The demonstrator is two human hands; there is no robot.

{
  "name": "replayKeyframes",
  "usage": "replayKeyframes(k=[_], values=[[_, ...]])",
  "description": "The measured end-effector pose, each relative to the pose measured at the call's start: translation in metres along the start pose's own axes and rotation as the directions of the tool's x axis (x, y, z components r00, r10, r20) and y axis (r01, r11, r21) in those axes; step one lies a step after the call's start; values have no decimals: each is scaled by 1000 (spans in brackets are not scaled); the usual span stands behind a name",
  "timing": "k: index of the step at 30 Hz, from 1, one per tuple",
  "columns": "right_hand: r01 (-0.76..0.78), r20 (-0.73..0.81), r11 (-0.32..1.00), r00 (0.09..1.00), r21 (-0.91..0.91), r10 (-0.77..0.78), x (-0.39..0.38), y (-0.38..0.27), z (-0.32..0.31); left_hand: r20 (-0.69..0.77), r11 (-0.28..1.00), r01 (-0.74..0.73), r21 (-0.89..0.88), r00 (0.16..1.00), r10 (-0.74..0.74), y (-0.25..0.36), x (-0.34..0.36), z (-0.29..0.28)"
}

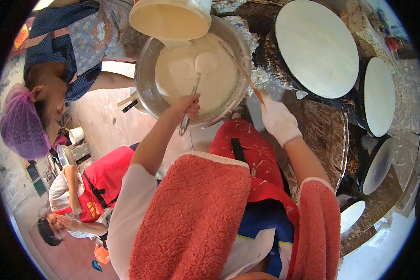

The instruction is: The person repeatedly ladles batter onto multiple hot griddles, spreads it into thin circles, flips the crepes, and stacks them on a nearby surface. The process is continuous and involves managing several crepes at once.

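My bare left hand (187, 106) grips the handle of a metal ladle (196, 86), whose bowl dips into pale batter (172, 70). The batter fills much of a wide metal basin (147, 84) in front of me. My right hand (280, 119), in a white glove, is closed round a thin wooden stick (247, 78) that slants over the basin's right side, its tip above the batter. Over the far rim, a tilted cream-coloured bucket (170, 21) pours batter into the basin. Whoever holds the bucket cannot be made out.
On my right, a large round griddle (317, 49) carries a white batter layer. Beyond it stand a second coated griddle (379, 95), a greyish one (378, 165) and a small white one (352, 216). A person in a purple hairnet (25, 122) leans in from the left; another wears a red apron (109, 175).
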State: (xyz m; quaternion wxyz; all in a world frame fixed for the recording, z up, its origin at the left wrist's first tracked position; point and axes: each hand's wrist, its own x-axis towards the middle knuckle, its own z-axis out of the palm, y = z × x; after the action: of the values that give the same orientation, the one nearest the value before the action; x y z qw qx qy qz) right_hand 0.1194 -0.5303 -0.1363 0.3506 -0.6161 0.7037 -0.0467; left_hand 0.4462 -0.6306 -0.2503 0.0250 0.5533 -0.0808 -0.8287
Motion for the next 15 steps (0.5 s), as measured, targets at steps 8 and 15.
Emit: replayKeyframes(k=[8, 15], values=[[64, 340, 985, 941, -159, -6, 17, -43, 3, -134, 997, 18, -71, 991, -28, -27, 116, 53], [-257, 428, 960, 884, 109, 188, -31, -26, -25, 513, 457, 404, -792, 846, 143, -36, 47, 88]])
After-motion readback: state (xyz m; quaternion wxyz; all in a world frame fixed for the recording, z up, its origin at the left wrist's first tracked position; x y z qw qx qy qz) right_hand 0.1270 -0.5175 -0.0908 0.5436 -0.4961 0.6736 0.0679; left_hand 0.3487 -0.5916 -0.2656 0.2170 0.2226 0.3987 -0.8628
